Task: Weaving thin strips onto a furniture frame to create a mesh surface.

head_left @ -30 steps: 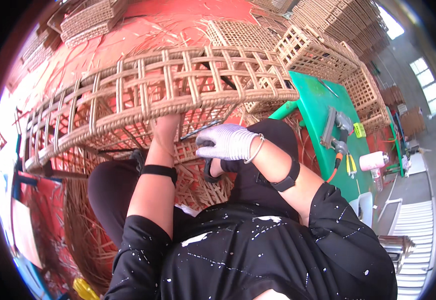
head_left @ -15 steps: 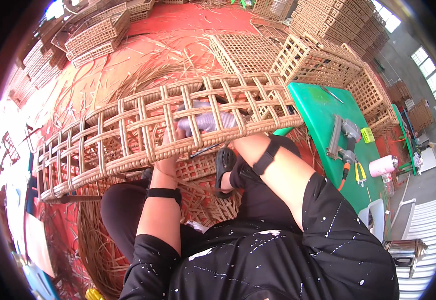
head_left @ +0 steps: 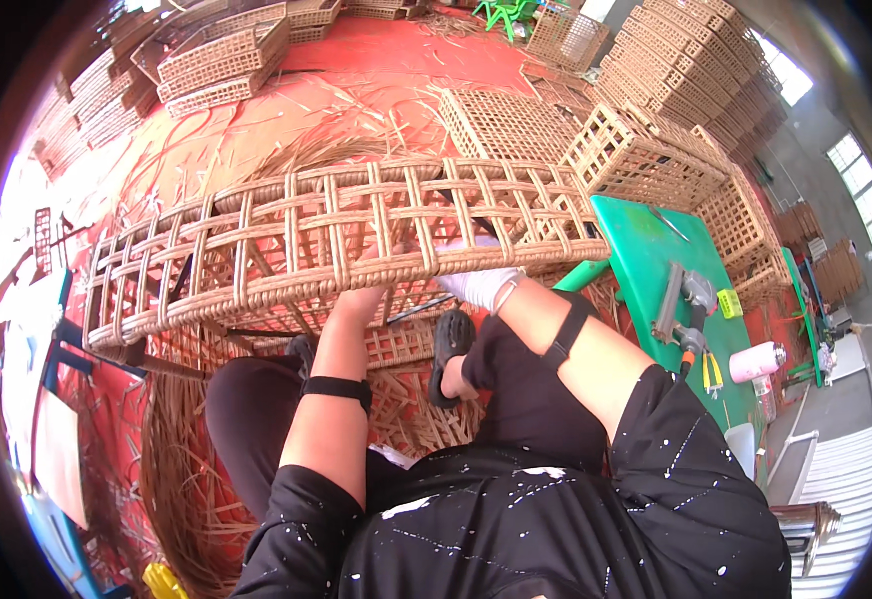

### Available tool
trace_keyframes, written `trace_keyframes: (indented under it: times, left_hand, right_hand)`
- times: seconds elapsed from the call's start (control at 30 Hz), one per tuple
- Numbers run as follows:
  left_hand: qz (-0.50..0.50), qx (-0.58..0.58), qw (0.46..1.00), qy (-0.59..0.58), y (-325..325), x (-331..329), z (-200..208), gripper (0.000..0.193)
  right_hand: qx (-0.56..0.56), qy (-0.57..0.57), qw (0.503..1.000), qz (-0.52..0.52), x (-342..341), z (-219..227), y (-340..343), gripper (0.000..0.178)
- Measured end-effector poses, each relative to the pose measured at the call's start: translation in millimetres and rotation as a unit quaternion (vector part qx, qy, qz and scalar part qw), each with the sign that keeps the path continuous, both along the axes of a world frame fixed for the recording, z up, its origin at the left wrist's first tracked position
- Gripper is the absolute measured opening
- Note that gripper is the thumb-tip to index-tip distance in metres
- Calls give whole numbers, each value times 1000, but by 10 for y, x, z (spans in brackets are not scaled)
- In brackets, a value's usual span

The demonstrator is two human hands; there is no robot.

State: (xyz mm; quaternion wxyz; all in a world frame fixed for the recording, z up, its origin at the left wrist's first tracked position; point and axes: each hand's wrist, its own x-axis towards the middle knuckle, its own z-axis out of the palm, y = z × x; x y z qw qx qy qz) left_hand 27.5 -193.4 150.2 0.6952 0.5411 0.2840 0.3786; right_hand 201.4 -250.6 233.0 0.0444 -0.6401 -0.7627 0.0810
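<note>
Across my lap lies a long woven rattan basket [head_left: 376,200], its open lattice side toward me and a thick wrapped rim along the near edge. My left hand [head_left: 360,302] reaches in under that rim near the middle, and its fingers are hidden behind the canes. To its right, my right hand [head_left: 478,288], in a white glove, also goes in beneath the rim. The lattice covers most of its fingers, so what either hand holds does not show.
On the right, a green stool [head_left: 646,240] carries a nail gun [head_left: 694,299], yellow-handled pliers [head_left: 713,371] and a yellow-green box [head_left: 730,303]. Beyond it stand more rattan baskets [head_left: 646,155]. Loose cane strips [head_left: 181,449] litter the red floor.
The basket has tilted, its left end higher and its right end slightly lower. My right hand has drawn back toward me, showing more glove below the rim. My left hand has shifted slightly right.
</note>
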Motion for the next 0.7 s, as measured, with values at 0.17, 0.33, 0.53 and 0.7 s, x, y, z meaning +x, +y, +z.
trace_keyframes:
  times: [0.17, 0.33, 0.53, 0.7]
  left_hand:
    - [68, 167, 978, 108, -123, 127, 36, 54]
    - [112, 115, 987, 1, -114, 235, -381, 40]
    - [209, 155, 964, 49, 79, 320, -673, 33]
    - [119, 121, 981, 96, 121, 152, -279, 40]
  right_hand:
    - [94, 186, 977, -56, -187, 273, -481, 37]
    - [-42, 219, 974, 33, -828, 382, -1394, 38]
    - [-236, 145, 946, 170, -796, 444, -1500, 38]
    - [-157, 103, 974, 130, -575, 507, -1200, 39]
